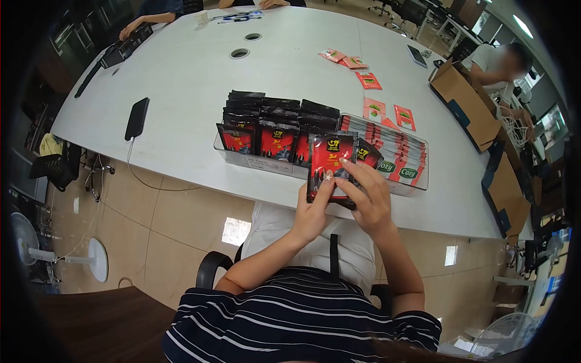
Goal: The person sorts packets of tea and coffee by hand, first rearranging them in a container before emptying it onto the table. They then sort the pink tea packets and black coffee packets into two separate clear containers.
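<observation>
Head view, centre of the frame: left hand (311, 219) and right hand (373, 209), close together, are clamped on G7 sachets (330, 158) at the near edge of the clear tray (247, 160), whose rows appear largely filled, the held ones judged unplaced. Loose pink sachets (368, 80) lie on the desk (181, 75), upper right; the held pieces block sight of the tray's middle

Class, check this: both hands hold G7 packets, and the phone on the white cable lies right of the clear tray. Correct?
No: the head view shows the phone on the white cable left of the clear tray. The left hand and right hand do hold G7 packets.
</observation>
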`<action>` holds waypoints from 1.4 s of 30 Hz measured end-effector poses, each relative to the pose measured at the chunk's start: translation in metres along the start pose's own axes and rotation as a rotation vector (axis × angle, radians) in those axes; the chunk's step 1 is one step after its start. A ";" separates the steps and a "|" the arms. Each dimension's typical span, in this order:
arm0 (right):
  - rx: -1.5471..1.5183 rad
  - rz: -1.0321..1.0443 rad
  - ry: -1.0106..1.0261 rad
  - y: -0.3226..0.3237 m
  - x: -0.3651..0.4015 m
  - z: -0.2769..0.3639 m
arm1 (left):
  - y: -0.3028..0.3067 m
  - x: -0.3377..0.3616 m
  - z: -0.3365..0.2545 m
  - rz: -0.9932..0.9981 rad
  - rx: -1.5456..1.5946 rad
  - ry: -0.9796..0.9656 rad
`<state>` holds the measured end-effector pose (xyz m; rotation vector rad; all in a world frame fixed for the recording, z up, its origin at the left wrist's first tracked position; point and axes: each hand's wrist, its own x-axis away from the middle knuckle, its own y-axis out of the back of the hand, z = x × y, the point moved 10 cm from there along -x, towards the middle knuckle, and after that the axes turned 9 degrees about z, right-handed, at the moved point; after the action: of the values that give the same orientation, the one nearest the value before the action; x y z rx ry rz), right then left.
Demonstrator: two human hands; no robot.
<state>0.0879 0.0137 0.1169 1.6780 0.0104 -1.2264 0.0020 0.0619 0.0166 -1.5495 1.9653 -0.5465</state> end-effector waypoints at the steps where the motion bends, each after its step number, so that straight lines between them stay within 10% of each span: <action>1: -0.055 0.000 -0.016 -0.001 0.001 -0.002 | 0.002 0.001 -0.006 -0.011 -0.027 -0.026; 6: -0.191 -0.211 -0.267 0.030 0.003 -0.023 | 0.009 0.014 -0.024 0.041 -0.209 -0.154; 10: -0.950 0.078 -0.592 -0.019 0.000 -0.045 | 0.023 0.032 -0.032 0.084 -0.499 -0.247; 17: -1.143 0.055 -0.673 -0.047 0.011 -0.051 | 0.066 0.046 -0.052 0.026 -0.848 -0.408; 21: -0.690 -0.173 -0.574 0.002 -0.025 -0.067 | 0.100 0.017 -0.080 -0.069 -0.492 -0.493; 28: -0.406 0.490 -0.509 -0.072 -0.062 -0.061 | 0.111 -0.010 -0.084 -0.075 -0.601 -0.366; 34: 0.125 0.487 -0.149 -0.067 -0.096 -0.029 | 0.110 -0.010 -0.086 -0.074 -0.471 -0.299; 42: 0.220 0.756 -0.305 -0.115 -0.088 -0.056 | 0.107 -0.010 -0.087 -0.088 -0.440 -0.278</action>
<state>0.0248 0.1539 0.0968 1.4411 -0.8918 -0.8933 -0.1320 0.0952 0.0170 -1.8636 1.8859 0.0812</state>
